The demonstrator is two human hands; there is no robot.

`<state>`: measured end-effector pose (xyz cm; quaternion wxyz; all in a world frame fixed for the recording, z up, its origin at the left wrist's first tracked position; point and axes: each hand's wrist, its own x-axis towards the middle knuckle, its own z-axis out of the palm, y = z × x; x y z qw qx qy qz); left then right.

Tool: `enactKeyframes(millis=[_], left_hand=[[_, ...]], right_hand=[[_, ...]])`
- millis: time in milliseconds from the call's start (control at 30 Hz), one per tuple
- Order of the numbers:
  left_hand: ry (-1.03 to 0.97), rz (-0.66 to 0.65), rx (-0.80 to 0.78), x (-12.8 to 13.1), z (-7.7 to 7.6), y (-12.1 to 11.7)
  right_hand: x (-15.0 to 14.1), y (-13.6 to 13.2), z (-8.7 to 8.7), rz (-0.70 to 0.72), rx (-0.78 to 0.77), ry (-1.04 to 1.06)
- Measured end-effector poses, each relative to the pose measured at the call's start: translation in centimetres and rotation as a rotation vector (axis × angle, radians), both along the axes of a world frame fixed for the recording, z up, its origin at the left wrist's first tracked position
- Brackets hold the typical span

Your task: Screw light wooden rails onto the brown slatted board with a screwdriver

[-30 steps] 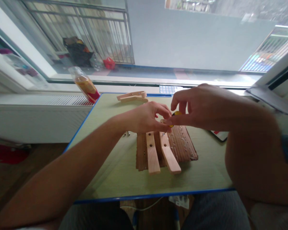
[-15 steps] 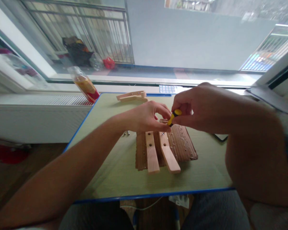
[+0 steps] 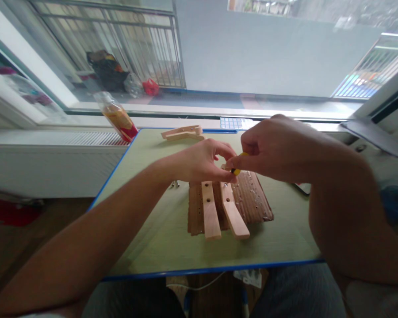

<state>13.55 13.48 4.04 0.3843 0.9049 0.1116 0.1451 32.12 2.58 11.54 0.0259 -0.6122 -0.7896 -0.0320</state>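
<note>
My right hand (image 3: 267, 143) grips a short screwdriver (image 3: 236, 171) with a yellow and black handle, tilted down toward the wood. My left hand (image 3: 208, 161) is curled, its thumb and fingertips close around the screwdriver's lower end; what they pinch is hidden. Beneath them lie two pale wooden pieces side by side, a straight one (image 3: 212, 216) and a bent one (image 3: 235, 216), each with dark holes. A metal fastener shows in the bent piece's upper hole. Both rest on a corrugated brown cardboard sheet (image 3: 257, 198), their far ends covered by my left hand.
More wooden pieces (image 3: 182, 131) lie at the back left of the green, blue-edged table (image 3: 152, 238). A few small screws (image 3: 175, 183) lie left of the cardboard. A bottle (image 3: 117, 117) stands beyond the table's left corner. A dark-edged flat object (image 3: 301, 189) is partly under my right arm.
My right hand has turned and slid down the screwdriver, its fingertips closer to my left hand, covering most of the yellow handle. My left hand and the wooden pieces stay nearly still.
</note>
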Motion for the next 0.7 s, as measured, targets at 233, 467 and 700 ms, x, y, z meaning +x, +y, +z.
enactKeyframes(millis=[233,467,700], left_hand=[[0.011,0.028,0.017,0.1,0.3,-0.2],[0.004,-0.004,0.038,-0.1,0.1,-0.1],[-0.010,-0.041,0.019,-0.3,0.2,0.1]], right_hand=[[-0.2,0.5,-0.1,-0.035,-0.046,0.028],[0.8,0.0,0.5,0.075,-0.098,0.159],[1.5,-0.4,0.7,0.239,-0.107,0.208]])
